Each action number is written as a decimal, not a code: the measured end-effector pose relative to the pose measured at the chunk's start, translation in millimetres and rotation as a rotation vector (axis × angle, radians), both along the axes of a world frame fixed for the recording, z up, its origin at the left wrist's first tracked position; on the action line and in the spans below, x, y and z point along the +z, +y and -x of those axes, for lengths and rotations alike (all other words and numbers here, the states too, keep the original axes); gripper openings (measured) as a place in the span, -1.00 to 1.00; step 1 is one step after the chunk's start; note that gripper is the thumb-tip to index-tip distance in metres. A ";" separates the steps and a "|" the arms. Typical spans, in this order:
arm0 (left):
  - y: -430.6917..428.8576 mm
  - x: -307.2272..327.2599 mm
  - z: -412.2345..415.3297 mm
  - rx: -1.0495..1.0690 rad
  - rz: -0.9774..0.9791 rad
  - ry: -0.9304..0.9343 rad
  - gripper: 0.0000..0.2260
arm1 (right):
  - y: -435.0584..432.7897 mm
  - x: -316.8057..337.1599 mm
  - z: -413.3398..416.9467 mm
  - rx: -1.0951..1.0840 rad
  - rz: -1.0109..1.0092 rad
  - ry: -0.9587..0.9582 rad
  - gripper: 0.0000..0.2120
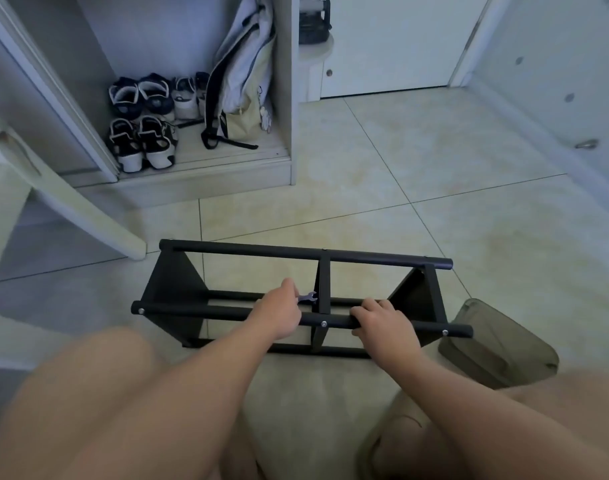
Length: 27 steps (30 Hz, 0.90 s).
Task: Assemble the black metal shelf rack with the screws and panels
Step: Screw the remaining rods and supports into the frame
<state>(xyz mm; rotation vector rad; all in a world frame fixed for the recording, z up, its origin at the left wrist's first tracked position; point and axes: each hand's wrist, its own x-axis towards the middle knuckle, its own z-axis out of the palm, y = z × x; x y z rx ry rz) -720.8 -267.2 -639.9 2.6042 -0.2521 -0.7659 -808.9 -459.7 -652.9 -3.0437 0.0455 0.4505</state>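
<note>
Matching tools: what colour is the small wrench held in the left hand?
The small flat wrench is silvery metal; head view.

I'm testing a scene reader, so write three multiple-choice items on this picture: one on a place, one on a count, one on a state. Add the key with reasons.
1. Where is the wrench?
A. on the floor
B. in the left hand
C. in the cupboard

2. How many screw heads show on the rack's near bar?
A. three
B. one
C. six

3. What is the right hand doing?
A. lying flat on the floor
B. holding a shoe
C. gripping the near bar

Key:
1 B: its silver head sticks out of that hand's fingers, beside the middle panel.
2 A: one shows near each end and one at the middle.
3 C: its fingers curl over the bar.
</note>
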 end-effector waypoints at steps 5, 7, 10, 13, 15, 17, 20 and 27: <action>-0.3 2.3 24.8 0.007 0.018 0.027 -0.96 | -3.4 15.5 14.4 -0.002 -0.061 0.114 -0.74; -0.7 2.3 34.2 0.005 0.018 0.044 -0.95 | -5.7 20.4 18.7 0.011 -0.071 0.170 -0.76; -0.3 3.3 41.0 -0.007 0.005 0.095 -0.92 | -7.2 24.4 21.2 0.029 -0.070 0.223 -0.76; 3.6 2.7 40.0 -0.036 -0.027 0.143 -0.88 | -6.4 23.3 18.4 0.070 -0.093 0.243 -0.53; 6.3 1.0 36.1 -0.027 -0.030 0.159 -0.86 | -5.4 21.1 14.7 0.095 -0.136 0.147 -0.26; 7.6 0.0 30.6 -0.002 -0.029 0.162 -0.84 | -4.7 19.0 8.1 0.121 -0.166 0.061 -0.02; 7.5 -0.9 19.9 0.021 -0.043 0.152 -0.83 | -4.0 11.4 -6.2 0.199 -0.103 0.084 0.22; 22.4 -1.5 2.5 -0.044 -0.072 0.221 -0.82 | -5.0 -19.0 -13.5 0.249 -0.055 0.137 0.25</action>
